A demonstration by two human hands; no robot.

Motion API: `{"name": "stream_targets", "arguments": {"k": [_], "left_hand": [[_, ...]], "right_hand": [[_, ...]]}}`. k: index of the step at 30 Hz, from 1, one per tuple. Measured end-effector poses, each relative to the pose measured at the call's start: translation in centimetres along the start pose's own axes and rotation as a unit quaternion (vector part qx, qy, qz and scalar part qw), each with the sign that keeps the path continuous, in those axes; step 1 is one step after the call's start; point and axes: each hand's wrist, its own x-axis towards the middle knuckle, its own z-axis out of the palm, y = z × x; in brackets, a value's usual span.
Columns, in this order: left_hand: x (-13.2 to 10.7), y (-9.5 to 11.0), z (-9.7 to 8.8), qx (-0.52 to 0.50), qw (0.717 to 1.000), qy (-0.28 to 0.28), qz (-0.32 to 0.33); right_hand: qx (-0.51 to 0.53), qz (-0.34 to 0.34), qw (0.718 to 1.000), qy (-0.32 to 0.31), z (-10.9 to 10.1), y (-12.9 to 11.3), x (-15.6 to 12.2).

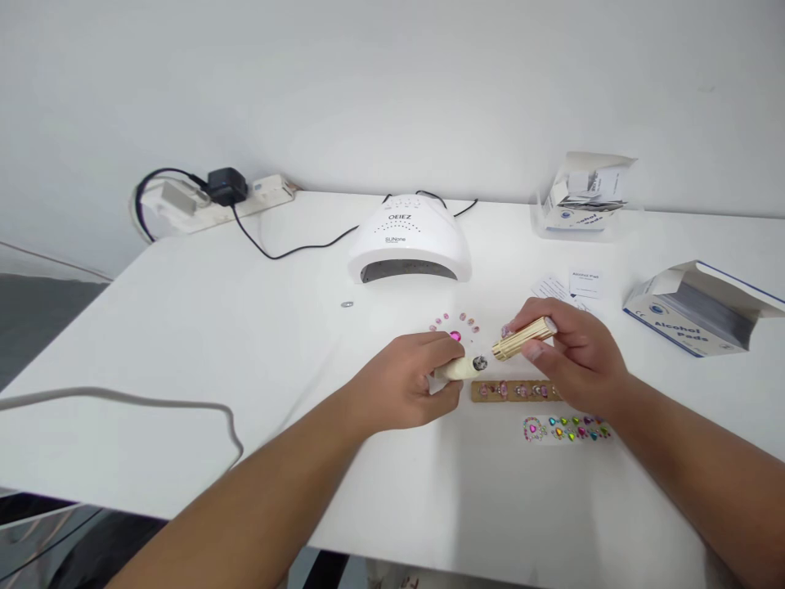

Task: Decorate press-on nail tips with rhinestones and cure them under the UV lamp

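My left hand (410, 384) is closed around a small cream bottle (459, 369) lying sideways, its dark open neck pointing right. My right hand (570, 356) pinches a ribbed gold cap (522, 339) just right of the bottle's neck, slightly apart from it. Both hands hover over the white table (214, 343). Below them lies a brown strip with fake nails (512, 391) and a sheet of coloured gem stickers (567, 428). Small pink nail tips (455, 325) are scattered just behind my hands.
A white nail lamp (409, 241) stands behind my hands, its black cord running to a power strip (214, 199) at back left. An open alcohol-pads box (699, 309) sits right, a clear container of pads (585, 200) back right. A grey cable (123, 401) crosses the left.
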Motion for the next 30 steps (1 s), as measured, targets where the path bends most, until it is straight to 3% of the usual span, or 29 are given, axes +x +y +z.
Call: {"name": "stream_targets", "arguments": {"k": [7, 12, 18, 23, 30], "left_hand": [[0.02, 0.01, 0.02, 0.015, 1.000, -0.004, -0.006], [0.07, -0.03, 0.01, 0.020, 1.000, -0.003, 0.002], [0.12, 0.06, 0.00, 0.031, 0.999, -0.008, -0.002], [0.08, 0.01, 0.01, 0.042, 0.999, -0.005, 0.010], [0.08, -0.16, 0.07, 0.039, 0.999, 0.001, 0.022]], "right_hand": [[-0.084, -0.022, 0.991, -0.098, 0.47, -0.35, 0.45], [-0.099, -0.041, 0.993, -0.050, 0.39, -0.49, 0.43], [-0.119, -0.029, 0.989, -0.087, 0.48, -0.84, 0.47], [-0.105, -0.027, 0.994, -0.028, 0.00, -0.97, 0.43], [-0.087, 0.002, 0.996, -0.009, -0.45, -0.68, 0.22]]}}
